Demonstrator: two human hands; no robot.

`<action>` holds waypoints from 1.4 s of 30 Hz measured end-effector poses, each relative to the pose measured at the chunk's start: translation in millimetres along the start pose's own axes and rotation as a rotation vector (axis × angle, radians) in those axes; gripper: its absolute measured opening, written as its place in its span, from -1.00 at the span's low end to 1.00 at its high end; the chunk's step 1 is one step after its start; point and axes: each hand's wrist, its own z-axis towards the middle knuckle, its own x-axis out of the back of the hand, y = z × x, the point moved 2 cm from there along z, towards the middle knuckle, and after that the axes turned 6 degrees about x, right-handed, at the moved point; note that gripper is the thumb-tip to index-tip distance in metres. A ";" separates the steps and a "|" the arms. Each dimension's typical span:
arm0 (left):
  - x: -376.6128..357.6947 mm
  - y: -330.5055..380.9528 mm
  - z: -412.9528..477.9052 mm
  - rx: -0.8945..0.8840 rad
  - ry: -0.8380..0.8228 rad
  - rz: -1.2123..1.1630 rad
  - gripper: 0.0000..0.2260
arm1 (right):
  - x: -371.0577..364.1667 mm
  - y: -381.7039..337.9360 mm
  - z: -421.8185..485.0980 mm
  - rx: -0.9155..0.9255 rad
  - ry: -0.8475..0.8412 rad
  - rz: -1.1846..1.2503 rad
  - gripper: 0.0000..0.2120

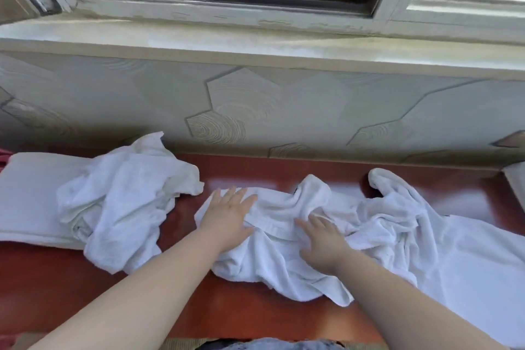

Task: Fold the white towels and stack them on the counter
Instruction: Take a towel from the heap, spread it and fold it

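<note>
Far left of the middle towel (284, 264), a folded towel (31, 193) is lying flat on the surface (56, 293), likely starting the stack. A crumpled towel (127, 202) is slumping over its right side, not yet folded. The left grip (227, 216) is lying wide and flat, fingers straight, on the middle towel's left end, seemingly pinning it for spreading. The right grip (324, 241) is resting wide on the bunched centre, holding nothing, probably smoothing creases. Right of that, more white cloth (468, 250) is trailing off; whether it belongs to the same towel I cannot tell.
</note>
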 end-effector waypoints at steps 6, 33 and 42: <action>-13.1 92.8 13.6 -0.125 -0.050 -0.138 -0.13 | 3.4 -19.0 -25.4 0.199 0.248 0.402 -0.22; 99.7 325.9 -4.4 0.355 0.139 -0.899 -0.80 | 69.8 330.0 -85.7 -0.285 0.096 0.215 -0.36; 79.6 377.4 9.3 0.417 0.093 -0.763 -0.63 | 83.1 364.7 -112.8 -0.136 0.429 0.362 -0.56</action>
